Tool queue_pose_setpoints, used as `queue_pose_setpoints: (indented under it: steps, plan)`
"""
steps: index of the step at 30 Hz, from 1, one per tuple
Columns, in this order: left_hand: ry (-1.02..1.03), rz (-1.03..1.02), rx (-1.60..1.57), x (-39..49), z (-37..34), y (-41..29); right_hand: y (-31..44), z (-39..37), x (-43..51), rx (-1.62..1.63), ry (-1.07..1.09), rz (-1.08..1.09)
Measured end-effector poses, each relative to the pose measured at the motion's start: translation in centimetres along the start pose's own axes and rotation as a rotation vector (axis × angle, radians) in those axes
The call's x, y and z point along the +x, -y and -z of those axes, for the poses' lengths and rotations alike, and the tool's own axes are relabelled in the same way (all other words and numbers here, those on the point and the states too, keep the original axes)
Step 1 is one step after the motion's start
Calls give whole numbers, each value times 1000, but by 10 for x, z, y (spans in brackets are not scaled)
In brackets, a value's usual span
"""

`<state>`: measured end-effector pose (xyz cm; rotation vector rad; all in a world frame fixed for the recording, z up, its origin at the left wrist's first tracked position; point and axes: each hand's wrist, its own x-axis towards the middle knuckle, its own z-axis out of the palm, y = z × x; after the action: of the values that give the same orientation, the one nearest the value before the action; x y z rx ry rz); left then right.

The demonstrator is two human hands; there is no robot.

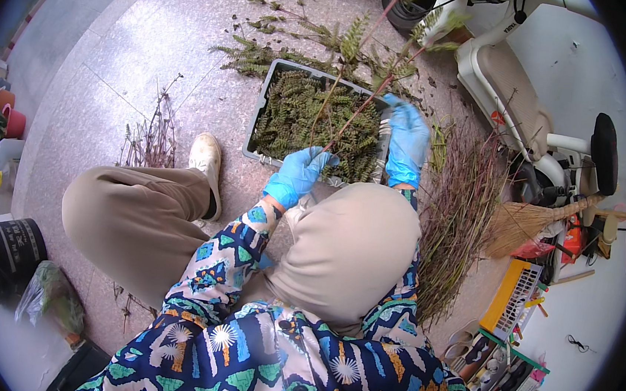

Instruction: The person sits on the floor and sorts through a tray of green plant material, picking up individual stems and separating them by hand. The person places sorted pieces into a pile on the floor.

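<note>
My left hand (299,175), in a blue glove, is closed on the lower ends of reddish plant stems (362,106) that slant up and away with green leaflets at their tops. These stems cross above a grey plastic crate (254,118) filled with small green fern-like leaves (320,118). At the crate's right rim is my right hand (406,136), also gloved in blue and blurred; whether its fingers hold anything is unclear. Leafy branches (258,56) lie on the floor past the crate's far side.
Bare stems (455,225) lie heaped at the right, beside a straw broom (522,225). A white electric scooter (501,83) stands at upper right. More thin stems (153,139) are near my left shoe (205,158). A black bucket (9,255) stands at lower left.
</note>
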<state>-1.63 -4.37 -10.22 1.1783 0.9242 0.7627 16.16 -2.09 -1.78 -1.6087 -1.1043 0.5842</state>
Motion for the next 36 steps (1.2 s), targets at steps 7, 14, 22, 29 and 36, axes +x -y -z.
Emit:
queue_pose_setpoints:
  steps: [7,14,22,29,36]
  plan:
    - [180,110,-277,-4,8,-19,-75,-8,10,606,199,-298]
    - [400,201,-21,3,17,5,-38,-36,-19,480,430,-433]
    - [-40,168,-438,4,-6,-23,-30,-61,-29,215,279,-443]
    - [-292,-3,-470,6,-22,-13,-45,-64,-32,374,222,-349]
    - [-156,32,-549,4,-15,-2,-41,-55,-29,92,160,-375]
